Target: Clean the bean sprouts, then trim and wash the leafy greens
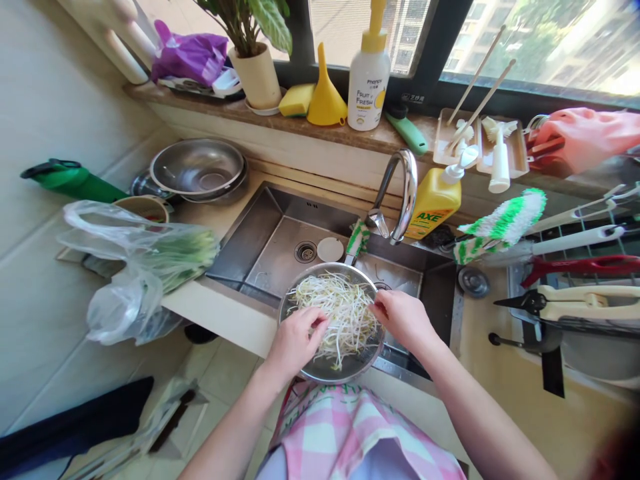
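A round metal strainer [367,360] holds a heap of white bean sprouts [345,303] with pale yellow heads. It sits over the front edge of the double steel sink [240,267], close to my apron. My left hand [300,331] reaches over its left side, thumb and fingers closed at the sprouts. At the right rim, my right hand [400,317] has its fingers pinched together beside the heap. What lies between those right fingertips is hidden.
Left of the sink lie a plastic bag of green vegetables [187,257] and stacked metal bowls [200,167]. The faucet [407,193] arches behind the strainer, next to a yellow AXE bottle [433,203]. Kitchen shears [575,301] are on the right. A white round lid [331,250] lies in the sink.
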Available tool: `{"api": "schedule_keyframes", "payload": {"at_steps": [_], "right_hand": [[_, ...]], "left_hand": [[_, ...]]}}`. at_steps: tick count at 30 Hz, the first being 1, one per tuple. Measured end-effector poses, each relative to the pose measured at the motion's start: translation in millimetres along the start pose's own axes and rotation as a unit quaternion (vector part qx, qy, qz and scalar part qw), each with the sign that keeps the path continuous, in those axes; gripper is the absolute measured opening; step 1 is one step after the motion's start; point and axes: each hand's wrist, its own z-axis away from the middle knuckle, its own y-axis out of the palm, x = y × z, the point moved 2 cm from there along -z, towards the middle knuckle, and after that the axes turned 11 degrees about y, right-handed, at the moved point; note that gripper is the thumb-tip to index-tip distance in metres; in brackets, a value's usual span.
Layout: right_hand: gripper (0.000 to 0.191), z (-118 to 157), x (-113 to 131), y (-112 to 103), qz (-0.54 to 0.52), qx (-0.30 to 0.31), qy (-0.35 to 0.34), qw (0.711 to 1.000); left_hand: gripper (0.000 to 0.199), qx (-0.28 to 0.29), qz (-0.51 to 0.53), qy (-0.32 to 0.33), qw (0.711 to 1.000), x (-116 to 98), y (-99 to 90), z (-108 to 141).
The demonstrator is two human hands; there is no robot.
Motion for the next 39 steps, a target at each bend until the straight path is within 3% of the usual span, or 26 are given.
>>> {"api": "schedule_keyframes", "payload": {"at_steps": [2, 4, 7, 10, 12, 16, 19, 24, 33, 39], "right_hand": [[0.009, 3, -9, 3, 0.092, -0.01, 0.052, 0.994], [0.006, 8, -12, 5, 0.119, -0.042, 0.096, 0.987], [0.01, 15, -9, 6, 0.085, -0.084, 0.126, 0.985], [0.01, 20, -6, 10, -0.001, -0.075, 0.08, 0.994], [0.009, 22, -8, 14, -0.047, -0.062, 0.064, 0.995], [0.011, 23, -18, 19, -0.076, -0.089, 0.119, 0.986], [0.012, 25, -16, 26, -0.12, -0.049, 0.073, 0.989], [0.016, 30, 0, 37, -0.136, 0.023, -0.037, 0.99], [0.012, 23, 19, 44, -0.034, 0.05, -0.078, 0.995], [0.01, 24, 19, 38, -0.104, 0.07, -0.075, 0.989]], "left_hand": [[0.016, 0.015, -0.037, -0.021, 0.999, 9, 2.9, 4], [0.015, 0.029, -0.067, -0.049, 0.996, 16, 4.8, 6], [0.012, 0.03, -0.094, -0.091, 0.991, 22, 5.5, 8], [0.011, -0.005, -0.126, -0.102, 0.987, 21, 5.3, 7], [0.012, -0.031, -0.14, -0.064, 0.988, 15, 7.7, 5], [0.018, -0.026, -0.128, 0.06, 0.99, -2, 22.2, -3], [0.028, -0.004, -0.139, 0.094, 0.986, -5, 32.9, -8], [0.028, 0.0, -0.177, 0.084, 0.981, 3, 34.1, -10], [0.025, -0.016, -0.179, 0.085, 0.98, 7, 28.6, 0], [0.021, 0.025, -0.182, 0.124, 0.975, 6, 31.6, 2]]}}
